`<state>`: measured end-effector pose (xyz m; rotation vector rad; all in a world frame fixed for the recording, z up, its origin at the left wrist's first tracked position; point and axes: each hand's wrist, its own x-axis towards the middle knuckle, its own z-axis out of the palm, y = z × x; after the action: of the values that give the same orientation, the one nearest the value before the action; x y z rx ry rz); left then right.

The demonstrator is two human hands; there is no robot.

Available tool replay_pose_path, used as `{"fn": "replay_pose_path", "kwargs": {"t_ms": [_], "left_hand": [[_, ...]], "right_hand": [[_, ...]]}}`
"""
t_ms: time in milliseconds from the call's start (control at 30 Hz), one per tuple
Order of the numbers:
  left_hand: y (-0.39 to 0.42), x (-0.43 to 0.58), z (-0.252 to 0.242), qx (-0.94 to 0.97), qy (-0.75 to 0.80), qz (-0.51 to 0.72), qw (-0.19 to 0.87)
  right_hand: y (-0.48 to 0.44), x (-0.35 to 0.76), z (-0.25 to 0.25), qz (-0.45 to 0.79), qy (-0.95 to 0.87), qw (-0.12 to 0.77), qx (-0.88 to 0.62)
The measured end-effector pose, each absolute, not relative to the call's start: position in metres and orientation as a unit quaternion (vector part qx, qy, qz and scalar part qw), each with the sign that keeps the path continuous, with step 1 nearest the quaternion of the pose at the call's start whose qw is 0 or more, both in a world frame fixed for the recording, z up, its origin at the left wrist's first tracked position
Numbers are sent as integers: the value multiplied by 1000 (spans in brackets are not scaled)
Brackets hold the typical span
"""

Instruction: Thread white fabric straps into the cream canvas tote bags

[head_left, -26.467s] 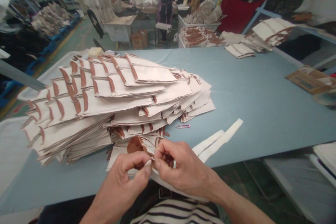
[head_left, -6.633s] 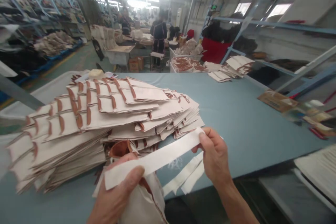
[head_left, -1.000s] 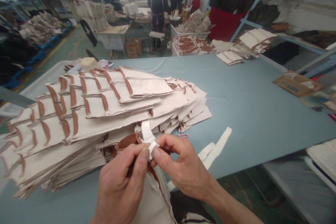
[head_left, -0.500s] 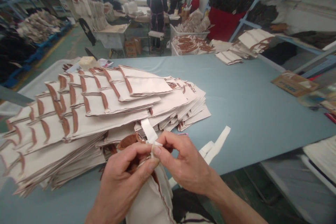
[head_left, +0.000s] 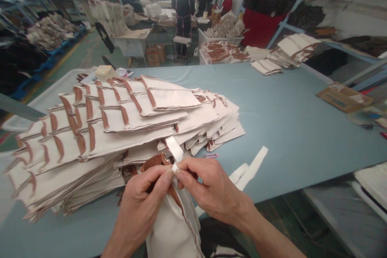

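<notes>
My left hand [head_left: 142,201] and my right hand [head_left: 208,189] meet at the table's near edge, both pinching a white fabric strip [head_left: 174,150] at the top of a cream cloth bag [head_left: 173,229] with brown trim. The strip's free end sticks up above my fingertips. The bag hangs down toward my lap. Just behind my hands lies a big fanned pile of cream bags with brown handles [head_left: 121,125]. More white strips [head_left: 250,167] lie on the table right of my right hand, and a small pink clip [head_left: 209,156] rests beside the pile.
The blue table [head_left: 296,125] holds a cardboard piece [head_left: 343,96] at the right edge and small bag stacks [head_left: 266,66] at the far end. A person in dark clothes [head_left: 184,2] stands at a distant workbench. Shelves and a bin of bags [head_left: 223,50] lie beyond.
Over the last second my hands stayed pinched on the strip at the bag's top, shifting slightly. Several seconds ago I held the strip stretched out between both hands.
</notes>
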<state>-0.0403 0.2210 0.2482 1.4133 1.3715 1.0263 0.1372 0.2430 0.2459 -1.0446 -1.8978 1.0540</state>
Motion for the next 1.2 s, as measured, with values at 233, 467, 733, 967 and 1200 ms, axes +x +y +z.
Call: {"fn": "replay_pose_path", "kwargs": {"t_ms": [233, 467, 733, 967, 1200], "left_hand": [[223, -47, 248, 695, 514, 379, 332], [227, -50, 254, 757, 489, 332, 279], [232, -55, 255, 794, 475, 271, 266], [234, -56, 258, 793, 469, 259, 292], [234, -54, 254, 723, 509, 325, 336]], "right_hand": [[244, 136, 246, 388, -749, 332, -423], [246, 141, 253, 299, -816, 287, -401], [249, 140, 256, 133, -897, 197, -374], [254, 142, 247, 148, -890, 244, -357], [255, 140, 238, 257, -830, 339, -360]]}}
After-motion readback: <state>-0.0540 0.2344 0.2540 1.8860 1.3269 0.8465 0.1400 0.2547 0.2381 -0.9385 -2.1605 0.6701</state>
